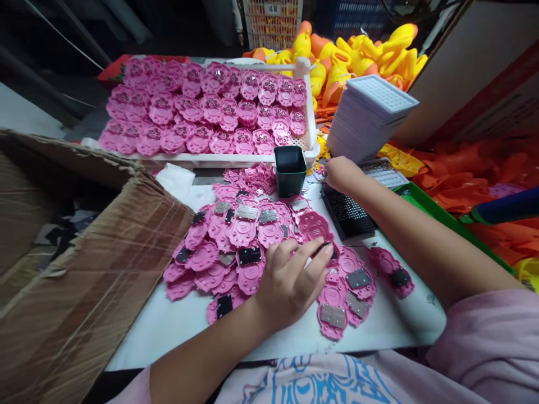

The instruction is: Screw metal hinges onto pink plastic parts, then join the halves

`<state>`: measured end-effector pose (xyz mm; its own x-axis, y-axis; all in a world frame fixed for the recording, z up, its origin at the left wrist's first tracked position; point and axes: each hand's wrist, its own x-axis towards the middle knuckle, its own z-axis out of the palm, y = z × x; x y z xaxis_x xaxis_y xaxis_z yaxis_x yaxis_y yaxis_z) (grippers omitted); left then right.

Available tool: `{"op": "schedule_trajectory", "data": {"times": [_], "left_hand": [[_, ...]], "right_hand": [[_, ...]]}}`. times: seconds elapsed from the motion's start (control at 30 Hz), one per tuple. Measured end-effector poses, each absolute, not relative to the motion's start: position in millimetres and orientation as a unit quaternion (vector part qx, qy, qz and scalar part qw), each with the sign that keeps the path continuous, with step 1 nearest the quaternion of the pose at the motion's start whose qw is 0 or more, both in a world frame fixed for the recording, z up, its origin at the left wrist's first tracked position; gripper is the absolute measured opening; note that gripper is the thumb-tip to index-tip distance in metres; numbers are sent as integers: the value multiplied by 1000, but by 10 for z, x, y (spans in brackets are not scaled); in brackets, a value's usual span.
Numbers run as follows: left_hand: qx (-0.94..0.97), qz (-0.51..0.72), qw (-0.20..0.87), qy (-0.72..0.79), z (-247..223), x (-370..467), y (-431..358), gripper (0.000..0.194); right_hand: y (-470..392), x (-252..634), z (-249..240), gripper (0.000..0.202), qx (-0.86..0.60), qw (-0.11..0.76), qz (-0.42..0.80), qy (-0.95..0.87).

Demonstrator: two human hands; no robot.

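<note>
Head view. Step in hand, as judged: one pink shell (314,223) is being steadied at the left hand while the right hand is among small loose bits. The shell lies on the white tabletop (181,331), at the right edge of the heap of pink shells (244,230), with a black plate (330,252) at its near end, beside the fingertips.

Next move, judged: calls for keeping the shell steady and bringing the right hand back over it in a small, precise motion, clear of the black cup (290,171) and the black grid tray (348,212).

Pose. Left hand (290,280): palm down, fingers bent and spread, tips on the shell's near end; light hold, not clenched. Its forearm slants up from the lower left. Right hand (340,174): curled, fingers drawn in, just above the tray's far edge and right of the cup; forearm reaches across from the lower right. Whether it pinches anything: cannot tell, fingertips hidden.
</note>
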<state>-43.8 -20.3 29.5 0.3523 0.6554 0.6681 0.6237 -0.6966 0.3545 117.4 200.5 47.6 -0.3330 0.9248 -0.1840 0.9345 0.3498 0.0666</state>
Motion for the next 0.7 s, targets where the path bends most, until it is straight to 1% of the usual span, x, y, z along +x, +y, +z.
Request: {"op": "schedule_trajectory", "data": {"times": [0.13, 0.23, 0.33, 0.4, 0.47, 0.53, 0.6, 0.63, 0.7], "left_hand": [[819, 437, 84, 362, 251, -485, -219, 59], [807, 459, 128, 350, 237, -483, -233, 63], [791, 487, 182, 323, 238, -448, -230, 75], [763, 512, 240, 314, 236, -413, -230, 77], [710, 529, 327, 331, 240, -384, -237, 70], [655, 525, 408, 357, 260, -371, -247, 57], [622, 521, 453, 369, 301, -377, -249, 47], [613, 524, 462, 369, 326, -385, -244, 44], [605, 538, 459, 365, 375, -404, -224, 40]], "right_hand": [[2074, 1139, 428, 29, 591, 127, -11, 796], [2087, 1147, 436, 25, 587, 126, -9, 800], [2095, 1176, 491, 19, 581, 99, -10, 808], [2088, 1212, 573, 19, 580, 64, -11, 812], [2041, 1267, 692, 22, 586, 18, -9, 810], [1917, 1337, 820, 27, 596, -30, -2, 802], [1699, 1403, 909, 29, 605, -112, -33, 788], [1560, 1429, 925, 28, 604, -193, -91, 768], [1255, 1458, 886, 30, 559, -343, -267, 706]]}}
